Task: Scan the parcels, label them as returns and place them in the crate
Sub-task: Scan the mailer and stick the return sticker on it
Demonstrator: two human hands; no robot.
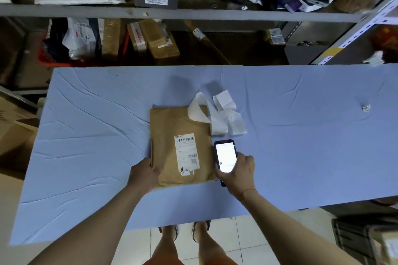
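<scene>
the flat brown paper parcel (179, 146) lay label-up on the blue-covered desk (86, 135), steadied at its near-left edge by the gripping left hand (144, 175). the right hand (239, 170) clasped a lit black smartphone (225, 158) just beside it, presumably to scan the white barcode label (187, 151).

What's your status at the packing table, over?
Left hand holds brown parcel flat. Right hand grips lit phone beside its label. White label strips overlap parcel's far corner.
</scene>
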